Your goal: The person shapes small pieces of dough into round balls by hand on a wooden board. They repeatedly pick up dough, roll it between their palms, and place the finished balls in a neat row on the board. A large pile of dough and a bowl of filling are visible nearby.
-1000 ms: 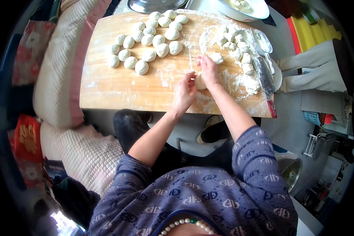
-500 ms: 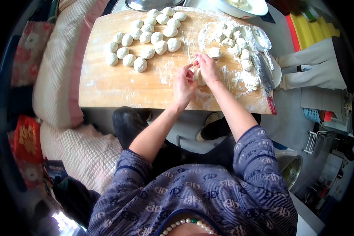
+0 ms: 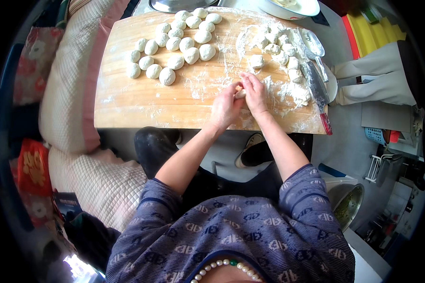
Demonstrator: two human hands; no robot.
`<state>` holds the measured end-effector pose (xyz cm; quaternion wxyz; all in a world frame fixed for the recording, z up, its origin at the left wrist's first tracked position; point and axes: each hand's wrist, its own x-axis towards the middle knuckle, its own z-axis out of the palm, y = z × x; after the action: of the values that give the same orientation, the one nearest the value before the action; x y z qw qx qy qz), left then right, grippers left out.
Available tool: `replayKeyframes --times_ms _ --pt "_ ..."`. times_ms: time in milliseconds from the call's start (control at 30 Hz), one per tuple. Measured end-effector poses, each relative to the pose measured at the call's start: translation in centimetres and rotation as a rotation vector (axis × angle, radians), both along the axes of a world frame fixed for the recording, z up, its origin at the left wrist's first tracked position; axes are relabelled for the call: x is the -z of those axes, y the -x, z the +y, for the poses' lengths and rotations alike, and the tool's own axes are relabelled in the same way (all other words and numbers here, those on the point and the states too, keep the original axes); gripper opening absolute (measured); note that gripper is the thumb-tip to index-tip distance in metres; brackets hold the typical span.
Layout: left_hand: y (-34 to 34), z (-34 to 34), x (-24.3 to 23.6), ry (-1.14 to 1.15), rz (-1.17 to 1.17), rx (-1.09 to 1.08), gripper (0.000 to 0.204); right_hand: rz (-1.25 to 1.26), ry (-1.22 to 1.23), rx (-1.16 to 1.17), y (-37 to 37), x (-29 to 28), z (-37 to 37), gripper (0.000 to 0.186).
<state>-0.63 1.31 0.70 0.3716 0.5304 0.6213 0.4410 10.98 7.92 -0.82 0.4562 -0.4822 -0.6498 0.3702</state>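
Observation:
Both of my hands meet over the near part of a floured wooden board (image 3: 141, 106). Between them is a small piece of dough (image 3: 241, 94), mostly covered by fingers. My left hand (image 3: 225, 106) curls round its left side, and my right hand (image 3: 255, 95) closes on it from the right. Smooth round dough balls (image 3: 175, 62) stand in a loose group on the board's left half. Rough-cut dough pieces (image 3: 272, 49) lie heaped in flour at the far right, with one separate dough lump (image 3: 257, 61) just beyond my right hand.
A knife with a red handle (image 3: 310, 75) and a floury metal scoop (image 3: 312, 45) lie along the board's right edge. A white basin (image 3: 290, 8) and a metal lid (image 3: 183, 4) stand behind. Another person's pale trousers (image 3: 378, 75) show at right; a metal bowl (image 3: 347, 205) stands lower right.
My hands have drawn closer together around the dough piece, and the right hand has come slightly nearer to me. The balls and cut pieces stay in place on the board.

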Motion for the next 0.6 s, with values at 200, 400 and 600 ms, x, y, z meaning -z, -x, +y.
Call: replayKeyframes --times_ms 200,400,600 --pt "2.0 0.2 -1.1 -0.07 0.119 -0.193 0.021 -0.009 0.227 -0.036 0.6 -0.6 1.6 0.025" --pt "1.2 0.1 -2.4 -0.392 0.399 -0.144 0.024 0.174 0.43 -0.031 2.7 -0.2 1.7 0.033" --pt "1.7 -0.8 -0.2 -0.154 0.262 -0.043 0.024 -0.347 0.084 -0.009 2.1 0.0 0.4 0.026"
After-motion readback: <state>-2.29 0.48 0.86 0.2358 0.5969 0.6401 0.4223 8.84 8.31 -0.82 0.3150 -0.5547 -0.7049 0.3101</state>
